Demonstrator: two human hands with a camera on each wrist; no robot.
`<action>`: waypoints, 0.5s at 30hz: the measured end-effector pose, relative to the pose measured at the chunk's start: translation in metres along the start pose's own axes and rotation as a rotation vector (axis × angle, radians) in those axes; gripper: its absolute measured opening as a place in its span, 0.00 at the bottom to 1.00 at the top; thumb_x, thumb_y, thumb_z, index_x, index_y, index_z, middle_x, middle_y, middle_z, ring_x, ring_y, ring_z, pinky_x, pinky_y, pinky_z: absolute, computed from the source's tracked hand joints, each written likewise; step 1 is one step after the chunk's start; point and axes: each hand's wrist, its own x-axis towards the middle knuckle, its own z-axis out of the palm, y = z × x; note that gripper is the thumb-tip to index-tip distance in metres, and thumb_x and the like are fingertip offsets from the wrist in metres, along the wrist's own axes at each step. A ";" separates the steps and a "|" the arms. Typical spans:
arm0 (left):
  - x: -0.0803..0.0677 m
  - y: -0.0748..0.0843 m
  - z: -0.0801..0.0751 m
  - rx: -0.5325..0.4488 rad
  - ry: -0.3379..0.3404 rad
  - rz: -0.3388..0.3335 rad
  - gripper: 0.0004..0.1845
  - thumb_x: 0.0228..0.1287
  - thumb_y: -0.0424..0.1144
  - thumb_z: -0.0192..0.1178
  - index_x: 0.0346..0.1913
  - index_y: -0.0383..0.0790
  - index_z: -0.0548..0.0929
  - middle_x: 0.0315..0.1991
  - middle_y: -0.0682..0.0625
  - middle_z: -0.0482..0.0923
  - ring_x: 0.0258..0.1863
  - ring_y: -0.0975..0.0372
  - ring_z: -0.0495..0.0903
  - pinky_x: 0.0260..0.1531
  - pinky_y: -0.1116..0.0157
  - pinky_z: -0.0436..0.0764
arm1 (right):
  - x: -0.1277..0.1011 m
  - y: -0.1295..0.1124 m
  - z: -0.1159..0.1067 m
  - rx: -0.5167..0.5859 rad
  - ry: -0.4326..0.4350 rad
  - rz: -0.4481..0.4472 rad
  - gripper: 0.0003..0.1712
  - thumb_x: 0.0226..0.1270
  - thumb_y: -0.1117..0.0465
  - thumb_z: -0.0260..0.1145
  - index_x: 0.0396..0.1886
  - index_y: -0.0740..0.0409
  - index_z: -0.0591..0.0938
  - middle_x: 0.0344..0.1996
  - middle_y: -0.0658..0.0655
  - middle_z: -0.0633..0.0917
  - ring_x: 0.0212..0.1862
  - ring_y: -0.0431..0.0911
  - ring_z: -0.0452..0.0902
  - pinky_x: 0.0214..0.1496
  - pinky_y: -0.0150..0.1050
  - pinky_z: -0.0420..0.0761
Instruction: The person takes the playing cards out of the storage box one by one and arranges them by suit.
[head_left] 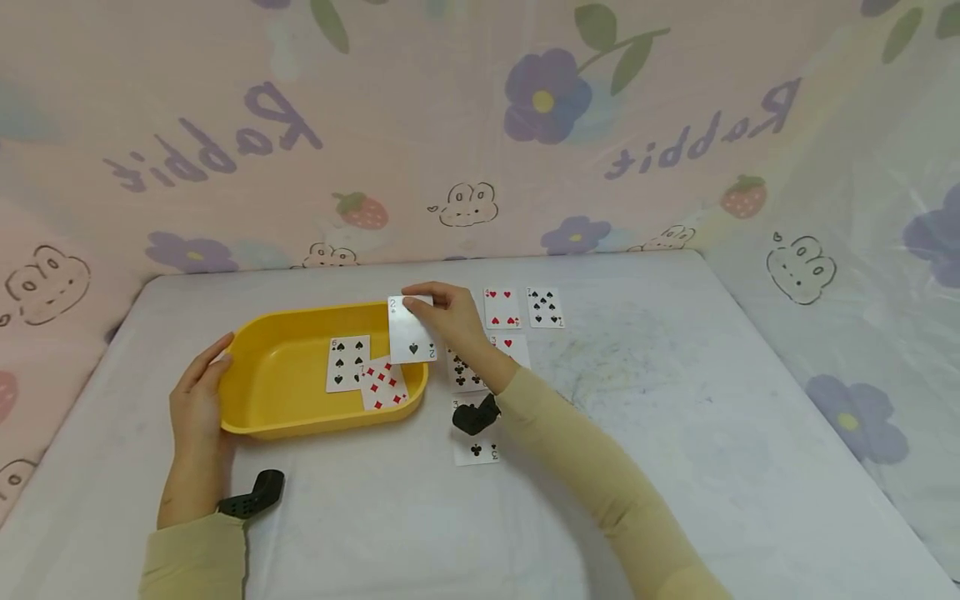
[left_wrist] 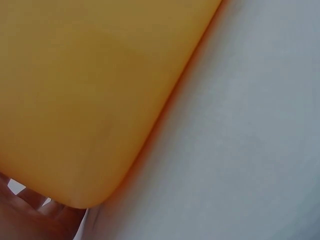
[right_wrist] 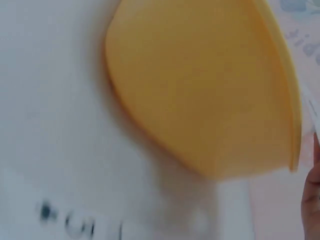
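On a white-covered table walled by pink floral sheeting, the right hand pinches a two of spades over the yellow tray. The left hand, fingers straight, rests against the tray's end; other cards lie on the table, their details blurred in the wrist views.

Right hand pinching card, above yellow tray

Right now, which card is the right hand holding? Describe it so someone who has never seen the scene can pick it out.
Start at the yellow tray on the white table. Over the tray's right rim, the right hand pinches one card by its top edge: the two of spades. Unlike the two cards lying flat in the tray and those laid out on the table, it is the only card held in fingers.
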 end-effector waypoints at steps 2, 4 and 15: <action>0.000 0.000 0.000 -0.011 -0.003 -0.004 0.19 0.65 0.39 0.61 0.59 0.47 0.80 0.62 0.59 0.71 0.61 0.68 0.68 0.56 0.79 0.71 | 0.000 0.004 -0.007 0.007 0.001 -0.013 0.14 0.64 0.57 0.67 0.48 0.54 0.86 0.42 0.55 0.86 0.29 0.39 0.67 0.31 0.26 0.69; 0.000 0.000 -0.001 -0.013 -0.006 -0.007 0.19 0.65 0.39 0.61 0.60 0.47 0.80 0.62 0.59 0.71 0.62 0.68 0.67 0.57 0.79 0.70 | 0.000 0.009 -0.015 0.006 0.012 -0.020 0.14 0.64 0.57 0.68 0.48 0.54 0.86 0.42 0.54 0.86 0.30 0.39 0.66 0.32 0.26 0.68; 0.002 -0.002 -0.003 -0.025 -0.027 -0.001 0.20 0.65 0.39 0.62 0.60 0.46 0.80 0.60 0.60 0.73 0.57 0.69 0.71 0.49 0.81 0.74 | -0.001 0.034 -0.058 -0.009 0.070 -0.010 0.15 0.64 0.56 0.67 0.48 0.56 0.85 0.48 0.54 0.85 0.28 0.36 0.67 0.31 0.27 0.69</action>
